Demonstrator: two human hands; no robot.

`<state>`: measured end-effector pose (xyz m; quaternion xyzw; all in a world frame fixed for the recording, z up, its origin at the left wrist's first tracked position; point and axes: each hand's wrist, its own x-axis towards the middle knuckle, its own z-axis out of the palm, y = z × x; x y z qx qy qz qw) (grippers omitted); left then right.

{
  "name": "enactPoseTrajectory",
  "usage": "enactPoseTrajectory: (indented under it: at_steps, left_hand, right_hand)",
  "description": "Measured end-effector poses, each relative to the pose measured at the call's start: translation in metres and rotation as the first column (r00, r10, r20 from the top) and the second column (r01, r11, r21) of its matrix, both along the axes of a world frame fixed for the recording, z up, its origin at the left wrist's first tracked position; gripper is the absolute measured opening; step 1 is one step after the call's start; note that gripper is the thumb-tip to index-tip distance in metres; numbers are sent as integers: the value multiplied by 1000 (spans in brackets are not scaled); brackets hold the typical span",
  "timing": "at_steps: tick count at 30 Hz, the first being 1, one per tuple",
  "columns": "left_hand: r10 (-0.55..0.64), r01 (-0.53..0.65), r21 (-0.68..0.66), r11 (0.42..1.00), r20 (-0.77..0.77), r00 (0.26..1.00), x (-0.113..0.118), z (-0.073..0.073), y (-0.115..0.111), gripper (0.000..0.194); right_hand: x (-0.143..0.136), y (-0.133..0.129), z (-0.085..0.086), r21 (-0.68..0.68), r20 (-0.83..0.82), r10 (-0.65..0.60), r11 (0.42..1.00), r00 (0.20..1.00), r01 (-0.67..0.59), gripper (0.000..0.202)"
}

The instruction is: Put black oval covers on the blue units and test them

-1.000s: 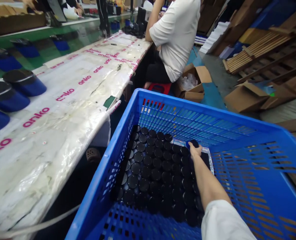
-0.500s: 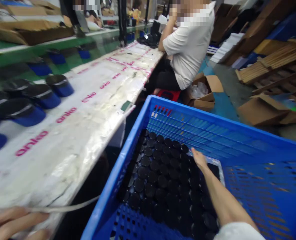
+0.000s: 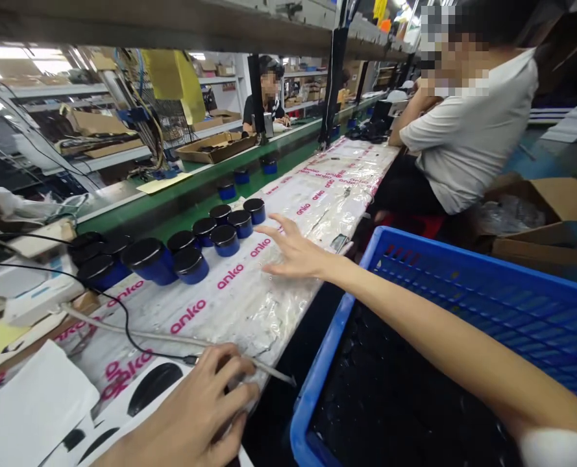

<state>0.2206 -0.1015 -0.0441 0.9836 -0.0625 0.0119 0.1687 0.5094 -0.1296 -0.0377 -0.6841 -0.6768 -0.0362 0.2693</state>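
My right hand (image 3: 300,251) reaches out over the worktable with its fingers spread and nothing in them. Just beyond its fingertips stands a blue cylinder with a black top (image 3: 254,211), one of several grouped along the table. My left hand (image 3: 208,402) is curled low over the near table edge. A black cable's plug end (image 3: 189,359) runs up to its fingers; what they close around is mostly hidden, with only something dark showing. White sheets with black shapes (image 3: 156,388) lie beside that hand.
A blue plastic basket (image 3: 327,350) with dark contents stands right of the table (image 3: 288,311). A grey cable (image 3: 142,334) crosses the tabletop. A green conveyor (image 3: 288,146) runs behind. A person in a white shirt (image 3: 473,136) sits at the far right side, near an open carton (image 3: 536,243).
My right hand has come up out of the basket and over the table towards the blue cylinders. The view has swung left and up, bringing more of my left hand into sight.
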Motion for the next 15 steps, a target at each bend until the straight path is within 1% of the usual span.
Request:
enactPoseTrajectory:
  at_steps: [2, 3, 5, 7, 9, 11, 13, 15]
  left_hand:
    - [16, -15, -17, 1000, 43, 999, -2, -1, 0, 29]
    - [15, -14, -16, 1000, 75, 997, -2, -2, 1, 28]
    - [1, -2, 9, 1000, 147, 989, -1, -5, 3, 27]
    - [-26, 15, 52, 999, 223, 974, 2, -8, 6, 27]
    - [-71, 39, 109, 993, 299, 952, 6, -10, 10, 26]
    - [-137, 76, 178, 981, 366, 920, 9, -14, 15, 23]
    - [-216, 114, 257, 960, 417, 883, 9, -22, 21, 20]
    - [-277, 130, 327, 936, 456, 846, 7, -36, 29, 20]
  right_hand:
    - [-13, 50, 7, -99, -13, -3, 995, 1000, 2, 83]
    - [-16, 70, 10, -146, -24, -17, 989, 1000, 13, 86]
    - [-18, 99, 15, -220, -41, -47, 975, 998, 37, 86]
    - [-19, 115, 18, -270, -47, -71, 961, 996, 56, 87]
    - [-22, 121, 19, -289, -40, -83, 955, 996, 68, 87]
    - [-28, 121, 19, -271, -18, -89, 959, 996, 81, 84]
    - [-36, 114, 18, -230, 14, -97, 968, 995, 98, 77]
    - [-44, 96, 21, -178, 46, -95, 979, 994, 102, 73]
